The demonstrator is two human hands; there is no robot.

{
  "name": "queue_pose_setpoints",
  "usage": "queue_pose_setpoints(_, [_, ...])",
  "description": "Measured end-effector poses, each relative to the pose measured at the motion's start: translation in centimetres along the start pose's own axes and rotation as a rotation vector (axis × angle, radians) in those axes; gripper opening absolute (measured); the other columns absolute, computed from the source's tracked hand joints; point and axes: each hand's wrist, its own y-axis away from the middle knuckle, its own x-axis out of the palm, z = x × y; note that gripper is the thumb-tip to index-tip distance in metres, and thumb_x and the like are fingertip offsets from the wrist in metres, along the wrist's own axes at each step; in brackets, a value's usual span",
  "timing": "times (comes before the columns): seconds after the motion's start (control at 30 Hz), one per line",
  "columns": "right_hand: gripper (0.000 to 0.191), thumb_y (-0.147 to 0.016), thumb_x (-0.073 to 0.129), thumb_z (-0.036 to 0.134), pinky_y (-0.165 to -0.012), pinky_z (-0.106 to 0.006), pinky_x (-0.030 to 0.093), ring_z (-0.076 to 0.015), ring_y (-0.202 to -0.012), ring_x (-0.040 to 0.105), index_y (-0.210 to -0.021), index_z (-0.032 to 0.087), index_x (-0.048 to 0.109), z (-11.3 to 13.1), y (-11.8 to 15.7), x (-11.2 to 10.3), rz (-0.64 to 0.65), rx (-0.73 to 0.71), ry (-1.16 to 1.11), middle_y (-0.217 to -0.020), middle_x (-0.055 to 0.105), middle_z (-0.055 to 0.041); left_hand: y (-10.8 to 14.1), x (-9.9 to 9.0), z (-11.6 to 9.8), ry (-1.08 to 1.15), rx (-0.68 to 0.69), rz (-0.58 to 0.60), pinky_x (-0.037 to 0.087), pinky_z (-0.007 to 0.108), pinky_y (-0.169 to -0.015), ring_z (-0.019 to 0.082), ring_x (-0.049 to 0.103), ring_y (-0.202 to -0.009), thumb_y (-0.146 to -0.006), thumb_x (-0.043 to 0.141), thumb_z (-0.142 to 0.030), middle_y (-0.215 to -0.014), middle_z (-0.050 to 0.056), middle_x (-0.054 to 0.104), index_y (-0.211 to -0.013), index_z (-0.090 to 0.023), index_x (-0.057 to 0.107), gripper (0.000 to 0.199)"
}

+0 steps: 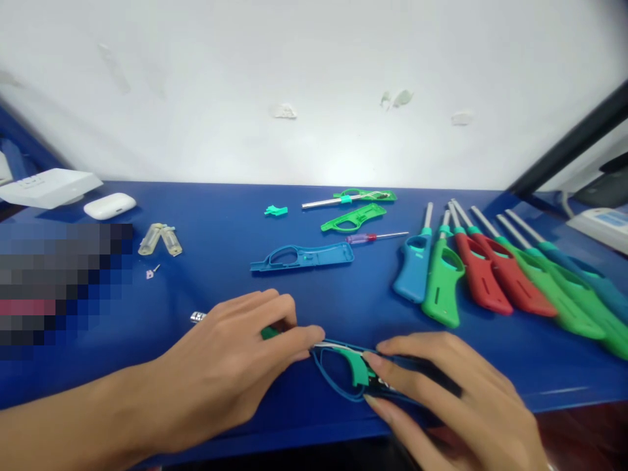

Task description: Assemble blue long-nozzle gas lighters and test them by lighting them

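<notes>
Left hand (240, 356) and right hand (456, 386) grip the near blue casing (349, 396); one slip might dislodge its green trigger (360, 370).

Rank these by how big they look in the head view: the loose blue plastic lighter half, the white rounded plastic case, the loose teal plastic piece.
1. Loose blue plastic lighter half
2. White rounded plastic case
3. Loose teal plastic piece
</notes>
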Motion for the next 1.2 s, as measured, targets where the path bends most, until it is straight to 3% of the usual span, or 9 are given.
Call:
queue_pose_setpoints(0.2, [0.022,-0.09,0.072,0.024,-0.078,-0.028,0.055,-0.0148,-0.09,0.071,-0.112,0.027,0.07,0.0,0.0,0.2,-0.051,0.001,-0.027,-0.1,0.075,-0.0008,0.4,0.5,0.2,-0.052,-0.007,0.102,0.04,0.029,-0.069,0.017,0.046,-0.076,-0.088,0.037,0.008,-0.098,0.003,0.053,-0.127,-0.031,0.061,0.06])
queue_pose_setpoints(0.67, [0.015,-0.096,0.065,0.032,-0.084,-0.026,0.054,-0.0146,-0.094,0.071,-0.107,0.025,0.073,0.0,-0.1,0.0,-0.061,0.021,0.015,-0.103,0.075,-0.0019,0.3,0.3,0.1,-0.042,-0.008,0.093,0.047,0.03,-0.076,0.017,0.053,-0.087,-0.092,0.04,0.004,-0.111,0.005,0.054,-0.124,-0.028,0.062,0.05])
queue_pose_setpoints(0.8, [0.024,-0.102,0.05,0.035,-0.089,-0.028,0.055,-0.0168,-0.1,0.072,-0.113,0.029,0.071,0.0,0.9,-0.1,-0.1,0.112,0.005,-0.11,0.075,-0.0001,0.3,0.2,0.2,-0.037,0.031,0.102,0.049,0.031,-0.075,0.018,0.055,-0.088,-0.089,0.04,0.005,-0.11,0.006,0.055,-0.124,-0.025,0.063,0.052])
queue_pose_setpoints(0.9, [0.033,-0.105,0.039,0.032,-0.09,-0.035,0.057,-0.0216,-0.099,0.074,-0.119,0.031,0.07,0.0,1.6,0.0,-0.208,0.24,-0.026,-0.111,0.077,-0.0005,0.3,0.2,0.1,-0.062,0.024,0.091,0.051,0.031,-0.073,0.018,0.056,-0.086,-0.089,0.041,0.004,-0.109,0.007,0.057,-0.123,-0.025,0.064,0.051])
queue_pose_setpoints(1.07, [0.034,-0.105,0.039,0.033,-0.077,-0.034,0.057,-0.0235,-0.093,0.074,-0.107,0.031,0.073,0.7,0.8,0.2,-0.331,0.459,-0.168,-0.099,0.077,-0.0011,-0.1,0.3,0.0,-0.097,0.001,0.006,0.054,0.033,-0.071,0.019,0.059,-0.084,-0.096,0.039,-0.001,-0.106,0.007,0.06,-0.121,-0.025,0.067,0.044])
queue_pose_setpoints(1.2, [0.031,-0.106,0.041,0.029,-0.081,-0.031,0.051,-0.0195,-0.098,0.069,-0.102,0.032,0.071,1.3,-0.1,0.3,-0.391,0.568,-0.231,-0.103,0.074,0.0015,-0.3,0.2,0.0,-0.083,0.003,-0.037,0.055,0.033,-0.069,0.019,0.059,-0.081,-0.097,0.04,-0.001,-0.102,0.008,0.061,-0.119,-0.022,0.068,0.041])
